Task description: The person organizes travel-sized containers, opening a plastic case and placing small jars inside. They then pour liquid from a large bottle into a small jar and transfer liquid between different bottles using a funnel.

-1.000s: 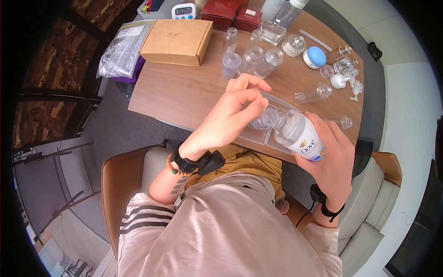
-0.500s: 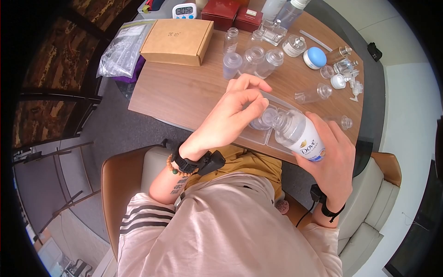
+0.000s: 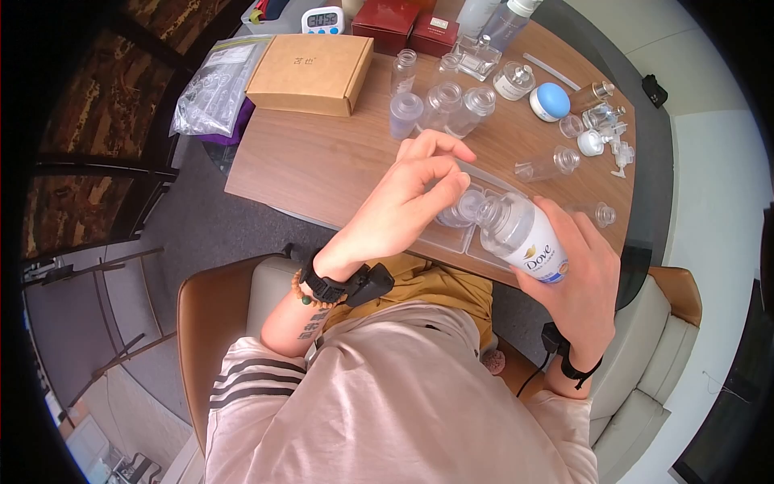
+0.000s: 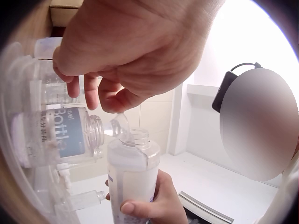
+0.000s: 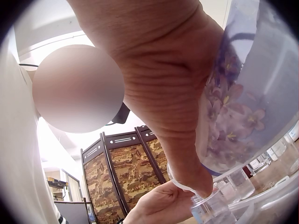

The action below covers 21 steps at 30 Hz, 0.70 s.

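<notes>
My left hand (image 3: 395, 202) is bent over a clear funnel (image 4: 120, 127), thumb and a finger pinching its rim in the left wrist view. The funnel's narrow end points into the mouth of a clear travel bottle (image 4: 70, 133) with a blue label. My right hand (image 3: 584, 278) grips a clear Dove bottle (image 3: 524, 238) from the side, tilted, its uncapped mouth at the funnel. Flowers show through this bottle (image 5: 233, 116) in the right wrist view. Whether liquid is running cannot be told.
A clear divided tray (image 3: 442, 236) lies at the near edge. Several clear bottles (image 3: 442, 101) stand beyond my left hand, with a cardboard box (image 3: 306, 74) to their left. A blue-lidded jar (image 3: 551, 101), pump heads (image 3: 622, 153) and a lying bottle (image 3: 548, 165) are at the right.
</notes>
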{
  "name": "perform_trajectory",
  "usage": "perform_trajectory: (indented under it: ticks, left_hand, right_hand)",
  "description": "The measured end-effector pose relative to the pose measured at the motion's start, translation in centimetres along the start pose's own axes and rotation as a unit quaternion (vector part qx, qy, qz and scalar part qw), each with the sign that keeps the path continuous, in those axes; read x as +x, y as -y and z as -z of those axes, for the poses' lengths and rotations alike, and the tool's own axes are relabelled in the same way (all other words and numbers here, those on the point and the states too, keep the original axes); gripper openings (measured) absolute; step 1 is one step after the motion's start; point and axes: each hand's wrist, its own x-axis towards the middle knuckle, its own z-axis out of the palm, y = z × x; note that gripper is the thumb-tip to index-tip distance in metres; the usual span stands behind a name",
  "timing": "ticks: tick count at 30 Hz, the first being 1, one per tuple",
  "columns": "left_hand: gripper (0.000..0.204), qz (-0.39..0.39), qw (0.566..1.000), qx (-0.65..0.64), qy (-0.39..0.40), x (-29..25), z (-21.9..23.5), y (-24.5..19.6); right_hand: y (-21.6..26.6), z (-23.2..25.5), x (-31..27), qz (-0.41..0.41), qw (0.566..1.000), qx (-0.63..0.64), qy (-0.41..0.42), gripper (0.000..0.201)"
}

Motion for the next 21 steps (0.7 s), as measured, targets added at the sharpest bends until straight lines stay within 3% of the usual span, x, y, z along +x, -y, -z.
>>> perform_trajectory:
  ticks: [9,21]
  left_hand:
    - [0.026,-0.005,1.0,0.002,0.005,0.09,0.0,0.15]
    - [0.034,-0.002,1.0,0.012,0.001,0.15,0.03,0.0]
  right_hand:
    - [-0.3,0.08,-0.12,0.002,1.0,0.001,0.007,0.076]
    - [-0.28,0.19,0.09,0.004,1.0,-0.011,0.01,0.076]
